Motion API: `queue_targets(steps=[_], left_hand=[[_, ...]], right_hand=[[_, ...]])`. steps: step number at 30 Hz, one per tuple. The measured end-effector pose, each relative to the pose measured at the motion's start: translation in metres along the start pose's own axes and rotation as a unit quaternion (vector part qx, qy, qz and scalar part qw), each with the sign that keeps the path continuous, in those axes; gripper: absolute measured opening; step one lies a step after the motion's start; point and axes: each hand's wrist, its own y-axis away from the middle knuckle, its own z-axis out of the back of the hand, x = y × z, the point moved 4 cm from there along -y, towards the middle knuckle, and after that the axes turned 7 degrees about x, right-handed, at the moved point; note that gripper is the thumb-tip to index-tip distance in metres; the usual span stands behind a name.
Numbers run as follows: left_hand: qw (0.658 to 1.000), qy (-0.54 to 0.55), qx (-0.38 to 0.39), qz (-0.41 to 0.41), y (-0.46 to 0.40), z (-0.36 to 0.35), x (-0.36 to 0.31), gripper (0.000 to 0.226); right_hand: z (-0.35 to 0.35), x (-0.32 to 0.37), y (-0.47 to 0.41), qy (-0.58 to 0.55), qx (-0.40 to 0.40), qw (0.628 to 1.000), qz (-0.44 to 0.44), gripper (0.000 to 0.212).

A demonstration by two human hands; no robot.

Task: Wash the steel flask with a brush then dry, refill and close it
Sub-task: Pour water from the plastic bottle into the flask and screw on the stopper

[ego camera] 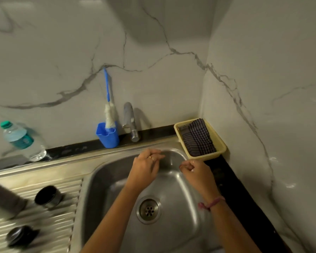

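flask parts parked on drainboard, both hands empty over sink

steel flask (pixel 4 199) lies on its side on the ribbed drainboard (pixel 62 221) at far left, blurred and partly cut by the frame edge; probably laid there so it can drain or wait its turn. just beside it a steel cup-lid (pixel 48 196) stands mouth up, and nearer the camera a dark stopper (pixel 19 235) rests on the ribs, so the flask is open and in three pieces, none being held

left hand (pixel 144 168) hovers over the back of the sink (pixel 102 179), fingers loosely bent, grip on nothing. right hand (pixel 198 171) is near it over the basin's right side, fingers curled in, nothing visible in its grip either. both seem to be heading toward the tap (pixel 130 123), my guess; no water seen running

one bottle brush (pixel 108 106) stands head down in one blue holder (pixel 107 136) against the wall, untouched, handy for the scrub. one plastic water bottle (pixel 21 140) on the bench at left, likely the refill. one yellow basket (pixel 221 148) at the bench corner holds a checked cloth (pixel 197 137), likely for drying

count: one flask, one lid, one stopper, one brush, one bottle, one cloth, two hands
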Motion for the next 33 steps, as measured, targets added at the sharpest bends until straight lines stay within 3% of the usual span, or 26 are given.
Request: queue_targets(steps=[6, 18, 24, 33], left_hand=[[0.998, 0.008, -0.051, 0.039, 0.079, 0.039, 0.025, 0.037], [0.985, 0.021, -0.150, 0.077, 0.223, 0.148, 0.104, 0.027], [0.983, 0.018, -0.166, 0.074, 0.267, 0.186, 0.128, 0.028], [0.973, -0.018, -0.213, 0.081, 0.322, 0.242, 0.172, 0.022]], right_hand=[[-0.067, 0.023, 0.029, -0.068, 0.043, 0.997, 0.020, 0.007], [-0.212, 0.096, 0.076, -0.151, 0.107, 0.982, 0.043, 0.011], [-0.259, 0.134, 0.091, -0.174, 0.122, 0.976, 0.049, 0.018], [-0.304, 0.164, 0.109, -0.212, 0.123, 0.969, 0.026, 0.008]])
